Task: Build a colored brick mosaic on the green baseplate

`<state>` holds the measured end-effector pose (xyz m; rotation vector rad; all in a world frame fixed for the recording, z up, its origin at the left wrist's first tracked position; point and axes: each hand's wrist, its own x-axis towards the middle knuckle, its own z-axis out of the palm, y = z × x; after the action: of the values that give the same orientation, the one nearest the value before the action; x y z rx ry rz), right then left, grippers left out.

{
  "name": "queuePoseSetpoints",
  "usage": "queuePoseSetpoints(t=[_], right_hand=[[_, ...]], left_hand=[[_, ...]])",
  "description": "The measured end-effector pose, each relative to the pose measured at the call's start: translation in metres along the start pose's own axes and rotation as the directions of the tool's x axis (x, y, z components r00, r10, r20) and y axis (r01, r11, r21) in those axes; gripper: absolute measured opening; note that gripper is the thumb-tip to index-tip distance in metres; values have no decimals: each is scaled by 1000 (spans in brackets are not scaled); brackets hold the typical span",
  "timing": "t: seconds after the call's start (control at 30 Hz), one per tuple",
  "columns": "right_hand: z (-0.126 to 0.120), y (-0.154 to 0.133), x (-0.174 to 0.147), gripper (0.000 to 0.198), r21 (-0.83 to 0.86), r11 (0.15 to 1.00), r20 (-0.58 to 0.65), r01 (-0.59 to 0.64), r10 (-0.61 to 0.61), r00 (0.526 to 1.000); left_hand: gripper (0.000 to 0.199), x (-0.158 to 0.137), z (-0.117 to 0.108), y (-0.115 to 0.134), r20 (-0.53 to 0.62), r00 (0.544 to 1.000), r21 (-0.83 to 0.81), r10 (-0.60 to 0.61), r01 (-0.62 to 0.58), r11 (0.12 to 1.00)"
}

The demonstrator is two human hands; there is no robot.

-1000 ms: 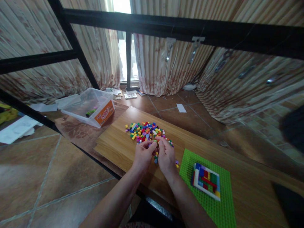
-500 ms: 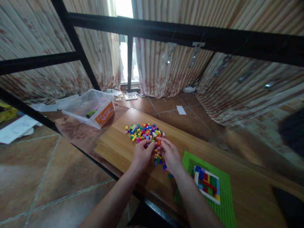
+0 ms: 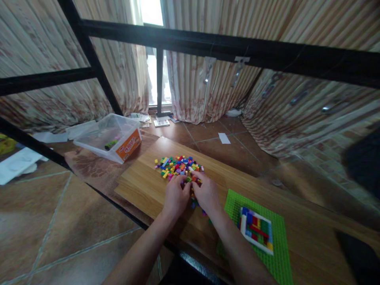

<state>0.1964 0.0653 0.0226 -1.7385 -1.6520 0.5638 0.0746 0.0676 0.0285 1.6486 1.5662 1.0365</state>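
A heap of small coloured toy bricks (image 3: 178, 164) is spread on the wooden tabletop. Both hands are close together at its near right side. My left hand (image 3: 175, 194) has its fingers curled, closed on a lime-green brick (image 3: 188, 179) at the tips. Beside it, my right hand (image 3: 205, 192) is closed around an orange brick (image 3: 194, 179), partly hidden by the fingers. Some loose bricks lie beneath and between the hands. To the right, a green baseplate (image 3: 280, 233) bears a rectangle of bricks (image 3: 257, 229) with a mostly white border.
A clear plastic bin (image 3: 97, 144) with an orange label stands left of the wooden board (image 3: 136, 182), on a brown cloth. Black metal bars (image 3: 190, 39) cross in front of the curtains. A dark flat object (image 3: 356, 253) lies at the right. Papers are on the tiled floor.
My right hand has shifted slightly left and lower, closer to my left hand, and the orange brick is now more covered. The whole view has shifted a little.
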Motion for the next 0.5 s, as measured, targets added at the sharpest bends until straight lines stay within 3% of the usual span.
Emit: queuePoseSetpoints(t=[0.1, 0.2, 0.3, 0.37, 0.5], right_hand=[[1, -1, 0, 39, 20, 1000, -2, -3, 3, 1000], [0, -4, -1, 37, 71, 997, -39, 6, -3, 999], [-4, -9, -8, 33, 141, 990, -93, 2, 12, 996], [-9, -14, -16, 29, 207, 978, -127, -11, 38, 991], [-27, -16, -46, 23, 345, 937, -165, -53, 116, 980]], left_hand=[[13, 0, -1, 1, 1, 999, 84, 38, -38, 996], [15, 1, -3, -1, 12, 1000, 32, 7, -8, 999], [22, 1, -7, -4, 80, 989, -157, -125, 136, 978], [33, -1, -10, -3, 135, 963, -314, -232, 264, 912], [47, -12, -14, 7, 275, 918, -465, -286, 387, 796]])
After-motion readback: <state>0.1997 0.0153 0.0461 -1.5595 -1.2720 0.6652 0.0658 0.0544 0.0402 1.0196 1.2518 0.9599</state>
